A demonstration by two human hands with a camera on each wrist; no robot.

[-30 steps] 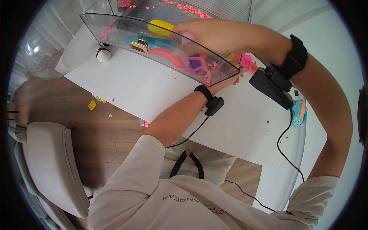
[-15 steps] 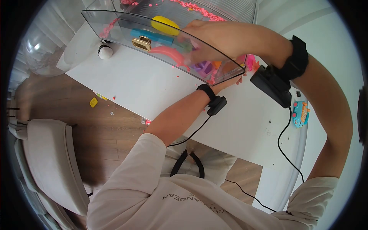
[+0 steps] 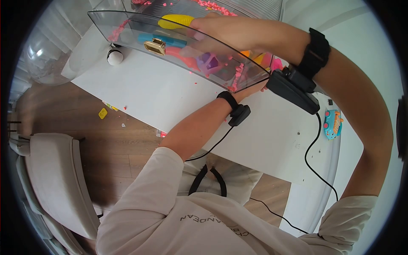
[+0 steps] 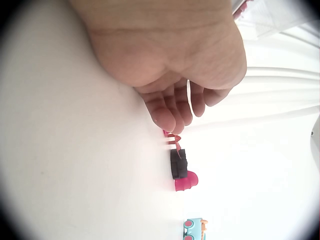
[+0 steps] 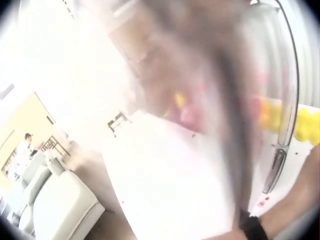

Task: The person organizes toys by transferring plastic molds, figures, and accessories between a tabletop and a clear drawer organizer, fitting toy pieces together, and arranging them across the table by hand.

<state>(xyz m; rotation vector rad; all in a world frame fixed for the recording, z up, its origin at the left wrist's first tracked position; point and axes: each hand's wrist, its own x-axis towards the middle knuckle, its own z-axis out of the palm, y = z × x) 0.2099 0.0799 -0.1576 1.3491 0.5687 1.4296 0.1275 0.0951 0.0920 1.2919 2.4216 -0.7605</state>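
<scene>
My right hand (image 3: 231, 34) reaches over the rim into a clear plastic bin (image 3: 127, 25) with a gold clasp (image 3: 154, 46) on its front. Its blurred fingers show through the panel beside a yellow ribbed piece (image 3: 175, 21), above a salmon-pink curved piece (image 3: 182, 57); I cannot tell whether they hold anything. A blue piece (image 3: 170, 40) and a purple-and-pink toy (image 3: 208, 63) lie in the bin too. On the white table, by the bin's lower right corner, rests my left hand (image 4: 170, 55), its fingers loosely curled with nothing between them. The bin partly covers it in the head view.
Small pink bits (image 3: 212, 5) line the bin's inside. Beyond the left fingers stand a black piece (image 4: 178, 164) and a magenta piece (image 4: 186, 181). A blue toy vehicle (image 3: 332, 124) sits near the table's right edge. A black cable (image 3: 312, 148) trails beside the right arm.
My right hand has shifted within the bin, first slightly right, then back left along with the yellow piece's place in view. The left hand stays by the bin's corner.
</scene>
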